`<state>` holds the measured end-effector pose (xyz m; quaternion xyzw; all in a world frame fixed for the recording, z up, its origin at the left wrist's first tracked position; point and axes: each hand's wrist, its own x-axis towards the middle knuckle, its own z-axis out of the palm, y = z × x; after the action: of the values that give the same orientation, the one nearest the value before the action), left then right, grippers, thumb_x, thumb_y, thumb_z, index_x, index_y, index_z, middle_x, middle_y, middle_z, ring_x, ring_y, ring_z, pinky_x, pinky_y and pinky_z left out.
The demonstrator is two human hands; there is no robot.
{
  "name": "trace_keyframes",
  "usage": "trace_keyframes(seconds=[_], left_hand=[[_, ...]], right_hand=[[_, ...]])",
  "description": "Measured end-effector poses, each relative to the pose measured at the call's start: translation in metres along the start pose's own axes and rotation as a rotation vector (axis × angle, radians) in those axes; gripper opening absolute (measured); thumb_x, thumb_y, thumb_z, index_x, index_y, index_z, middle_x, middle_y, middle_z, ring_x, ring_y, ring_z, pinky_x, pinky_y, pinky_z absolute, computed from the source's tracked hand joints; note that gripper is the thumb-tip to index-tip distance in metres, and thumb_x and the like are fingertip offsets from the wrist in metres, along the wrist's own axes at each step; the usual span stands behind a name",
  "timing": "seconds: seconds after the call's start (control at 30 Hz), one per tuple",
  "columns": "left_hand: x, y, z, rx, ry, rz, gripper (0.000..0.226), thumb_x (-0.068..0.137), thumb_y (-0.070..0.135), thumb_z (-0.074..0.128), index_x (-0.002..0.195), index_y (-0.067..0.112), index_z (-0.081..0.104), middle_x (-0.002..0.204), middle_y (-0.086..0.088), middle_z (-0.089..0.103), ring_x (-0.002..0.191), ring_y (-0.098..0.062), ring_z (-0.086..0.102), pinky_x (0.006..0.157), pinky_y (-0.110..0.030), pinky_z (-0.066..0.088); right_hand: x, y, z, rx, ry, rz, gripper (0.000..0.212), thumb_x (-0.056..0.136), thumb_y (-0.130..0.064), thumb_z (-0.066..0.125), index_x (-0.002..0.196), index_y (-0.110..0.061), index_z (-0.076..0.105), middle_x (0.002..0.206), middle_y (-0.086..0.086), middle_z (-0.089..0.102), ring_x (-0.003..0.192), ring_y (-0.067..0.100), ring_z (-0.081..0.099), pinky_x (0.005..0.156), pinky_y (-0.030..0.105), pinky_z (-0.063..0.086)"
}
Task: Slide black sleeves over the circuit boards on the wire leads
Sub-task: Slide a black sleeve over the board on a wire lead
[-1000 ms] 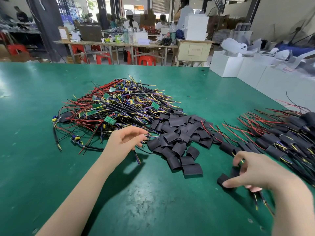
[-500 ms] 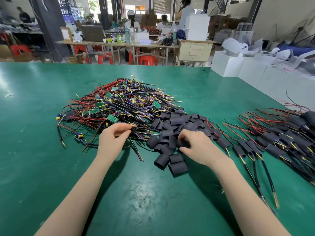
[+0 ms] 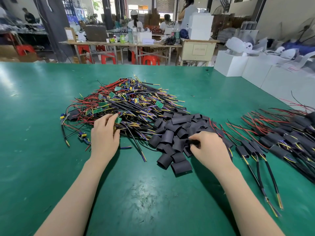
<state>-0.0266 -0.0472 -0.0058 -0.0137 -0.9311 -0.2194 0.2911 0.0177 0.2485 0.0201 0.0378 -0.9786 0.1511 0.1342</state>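
The left hand reached forward, fingers curled, pinching a green circuit board at the wire pile's 6 o'clock edge. At its 3 o'clock, the right hand pinched a black sleeve in the sleeve heap on the bench.

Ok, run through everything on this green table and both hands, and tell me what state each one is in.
Left hand: fingers curled, pinching a green circuit board in the wire pile.
Right hand: pinching one black sleeve at the sleeve pile.
Wire pile: tangled, boards bare.
Sleeve pile: loose, unfitted.
Sleeved leads: sleeves on, laid out at right.
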Motion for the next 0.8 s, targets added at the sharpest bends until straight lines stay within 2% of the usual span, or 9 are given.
trace_keyframes(seconds=[0.13,0.23,0.37,0.43,0.53,0.63,0.67,0.8], left_hand=[[0.000,-0.001,-0.005,-0.046,0.043,-0.001,0.035,0.082,0.002,0.070,0.116,0.009,0.067,0.107,-0.013,0.059,0.102,-0.035,0.053,0.085,-0.042,0.044],[0.000,-0.001,-0.007,-0.070,0.045,-0.038,0.026,0.083,0.007,0.072,0.108,0.009,0.068,0.100,-0.009,0.058,0.093,-0.031,0.056,0.074,-0.039,0.046],[0.000,-0.001,-0.008,-0.041,0.112,-0.032,0.009,0.083,0.007,0.072,0.091,0.007,0.070,0.097,-0.010,0.059,0.100,-0.030,0.052,0.074,-0.034,0.040],[0.000,-0.001,-0.009,-0.052,0.119,-0.028,0.003,0.084,0.007,0.071,0.087,0.007,0.069,0.100,-0.010,0.059,0.102,-0.030,0.051,0.077,-0.035,0.039],[0.001,-0.003,-0.013,-0.075,0.009,0.038,0.004,0.086,0.009,0.068,0.089,0.009,0.065,0.095,-0.005,0.061,0.096,-0.028,0.053,0.082,-0.038,0.041],[0.001,-0.007,-0.018,-0.043,-0.247,0.069,0.021,0.084,0.016,0.071,0.102,0.016,0.060,0.097,0.003,0.061,0.097,-0.020,0.053,0.083,-0.038,0.046],[0.000,-0.008,-0.019,-0.015,-0.285,0.075,0.025,0.082,0.014,0.072,0.104,0.016,0.060,0.100,0.003,0.062,0.100,-0.020,0.053,0.084,-0.038,0.046],[-0.001,-0.004,-0.022,0.035,-0.219,0.124,0.021,0.079,0.006,0.074,0.098,0.015,0.068,0.092,0.003,0.063,0.094,-0.025,0.056,0.080,-0.036,0.045]], right_hand=[[-0.001,0.003,0.001,-0.023,-0.160,-0.117,0.039,0.084,-0.035,0.063,0.119,-0.019,0.067,0.114,0.002,0.063,0.108,0.023,0.057,0.088,0.033,0.047],[-0.001,0.006,-0.003,-0.006,-0.205,-0.186,0.044,0.083,-0.033,0.066,0.124,-0.017,0.064,0.125,-0.001,0.062,0.114,0.021,0.056,0.094,0.033,0.045],[0.000,0.007,-0.007,0.029,-0.167,-0.200,0.029,0.079,-0.016,0.065,0.107,-0.016,0.073,0.106,0.001,0.068,0.096,0.022,0.062,0.085,0.035,0.049],[0.000,0.008,-0.008,0.038,-0.174,-0.198,0.022,0.076,-0.019,0.067,0.097,-0.013,0.074,0.098,0.002,0.067,0.086,0.023,0.062,0.081,0.036,0.050],[-0.003,0.009,-0.008,0.063,-0.204,-0.214,0.032,0.077,-0.031,0.070,0.104,-0.014,0.074,0.108,-0.002,0.067,0.086,0.016,0.061,0.085,0.031,0.048],[-0.004,0.011,-0.010,0.078,-0.243,-0.242,0.036,0.081,-0.034,0.068,0.114,-0.019,0.070,0.124,-0.007,0.062,0.102,0.013,0.059,0.094,0.029,0.044],[-0.004,0.012,-0.010,0.066,-0.250,-0.252,0.036,0.081,-0.035,0.068,0.115,-0.021,0.070,0.127,-0.009,0.060,0.107,0.013,0.058,0.095,0.030,0.044],[-0.003,0.009,-0.012,0.075,-0.207,-0.271,0.030,0.077,-0.035,0.075,0.105,-0.025,0.074,0.116,-0.010,0.066,0.098,0.012,0.061,0.086,0.030,0.049]])
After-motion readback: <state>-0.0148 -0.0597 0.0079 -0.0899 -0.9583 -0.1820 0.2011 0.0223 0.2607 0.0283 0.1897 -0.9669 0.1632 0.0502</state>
